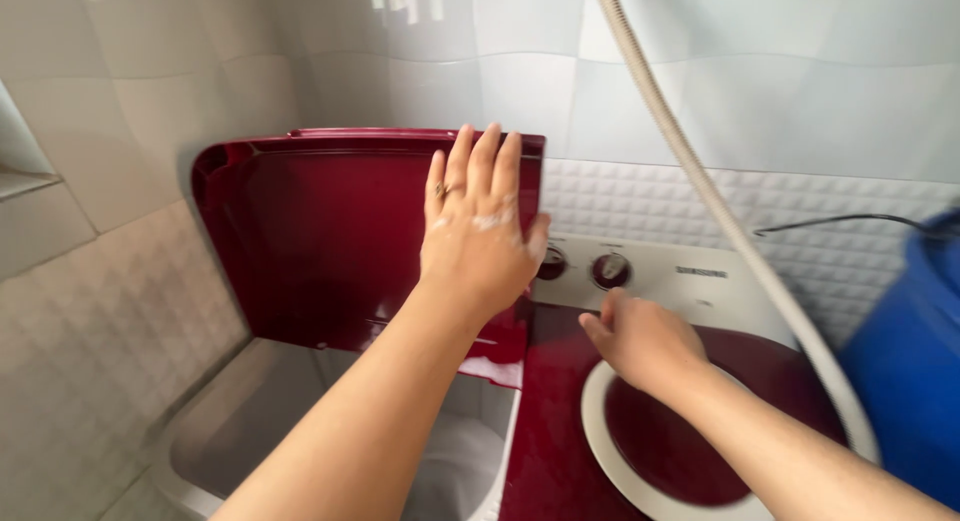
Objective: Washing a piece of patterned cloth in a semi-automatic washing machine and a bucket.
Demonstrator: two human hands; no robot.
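A twin-tub washing machine (560, 451) stands in a tiled corner, its top a glossy dark red. The left hand (478, 231) lies flat with fingers spread wide against the raised lid (320, 241), which stands upright over the left tub and leans back near the far wall; traces of white foam cling to the knuckles, and a ring sits on one finger. Below the lid the open wash tub (250, 421) shows grey walls (something pale lies at the bottom, too blurred to make out).

The right hand (640, 341) hovers low over the right side of the machine, fingers loosely curled and holding nothing, its fingertips just short of the control panel (690, 281). Two round dials (610, 271) sit on that pale panel, the nearer one just beside the left thumb. Under the right wrist lies the closed round lid (650, 451) with its white ring.

A ribbed pale hose (700, 191) runs down from the top of the far wall to the right of the machine. A blue drum (915, 361) stands at the far right edge. The walls are pale glossy tiles (150, 81), with a band of small raised squares behind the panel.
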